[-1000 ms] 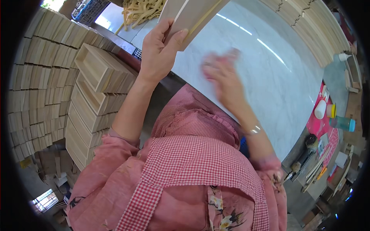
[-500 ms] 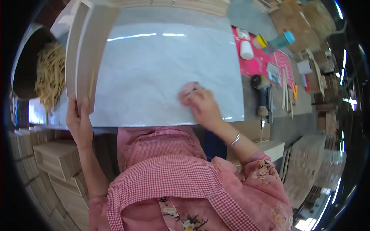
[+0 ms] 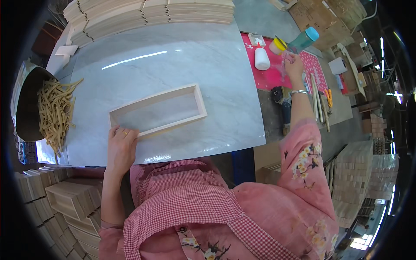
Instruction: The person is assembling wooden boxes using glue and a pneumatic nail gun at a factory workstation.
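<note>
My left hand (image 3: 122, 145) grips the near left corner of a shallow rectangular wooden frame (image 3: 171, 125), which lies flat on the grey-white marbled tabletop (image 3: 225, 138). The table's surface shows through the frame. Over to the right, my right hand (image 3: 295, 68) is stretched out above a pink mat (image 3: 275, 77), with its fingers closed on a small pinkish rag (image 3: 287, 56). Close to that hand stand a white squeeze bottle (image 3: 261, 59) with a red tip, a yellow cup (image 3: 276, 47) and a teal-lidded bottle (image 3: 305, 40).
Stacked wooden pieces (image 3: 190, 13) line the table's far edge. At the left, a bin (image 3: 28, 104) spills tan strips (image 3: 57, 110). A power drill (image 3: 284, 102) and thin wooden sticks (image 3: 315, 99) lie beyond the right edge. Wooden boxes (image 3: 71, 197) are piled at lower left.
The wooden frame has gone from standing on edge at the left to lying flat nearer the middle, with my left hand on it. My right hand has carried the rag rightward to the pink mat.
</note>
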The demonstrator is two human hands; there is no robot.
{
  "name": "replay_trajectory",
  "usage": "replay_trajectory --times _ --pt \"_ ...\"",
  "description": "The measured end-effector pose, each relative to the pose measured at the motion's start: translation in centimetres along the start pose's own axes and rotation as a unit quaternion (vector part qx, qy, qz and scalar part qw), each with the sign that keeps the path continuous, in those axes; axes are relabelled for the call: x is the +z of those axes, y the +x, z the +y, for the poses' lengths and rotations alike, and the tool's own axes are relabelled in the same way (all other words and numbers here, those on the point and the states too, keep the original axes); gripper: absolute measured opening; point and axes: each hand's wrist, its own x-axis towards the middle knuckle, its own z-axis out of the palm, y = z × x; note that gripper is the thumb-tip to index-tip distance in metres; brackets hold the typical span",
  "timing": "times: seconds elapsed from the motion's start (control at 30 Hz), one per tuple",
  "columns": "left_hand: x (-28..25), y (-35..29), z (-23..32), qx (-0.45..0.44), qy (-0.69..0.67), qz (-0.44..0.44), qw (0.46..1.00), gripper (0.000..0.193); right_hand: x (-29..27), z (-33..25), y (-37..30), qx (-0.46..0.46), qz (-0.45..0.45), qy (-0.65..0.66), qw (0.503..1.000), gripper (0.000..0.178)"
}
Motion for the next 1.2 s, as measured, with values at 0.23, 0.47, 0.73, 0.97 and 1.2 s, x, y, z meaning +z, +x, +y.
replay_trajectory --times 0.23,0.47,0.73,0.97,1.2 --pt "0.5 -0.3 -0.2 0.003 -0.075 0.099 0.992 0.038 2.1 -0.3 -0.5 -0.027 -0.109 0.047 0.993 0.042" --pt "0.7 -4.4 -3.4 -0.35 -0.481 0.183 0.783 0.031 -3.9 -19.0 -18.6 0.03 -0.257 0.35 0.9 0.024" --pt "1.2 -4.9 -5.7 -0.343 -0.592 0.095 0.723 0.026 -2.8 -23.7 -24.8 0.052 -0.339 0.403 0.849 0.024" --pt "0.5 -4.5 -6.7 -0.331 -0.602 0.059 0.724 0.026 -2.6 -24.1 -24.3 0.042 -0.356 0.383 0.851 0.024" --pt "-1.7 -3.5 -5.2 -0.327 -0.538 0.124 0.767 0.034 -3.4 -25.5 -23.2 -0.07 -0.244 0.401 0.88 0.033"
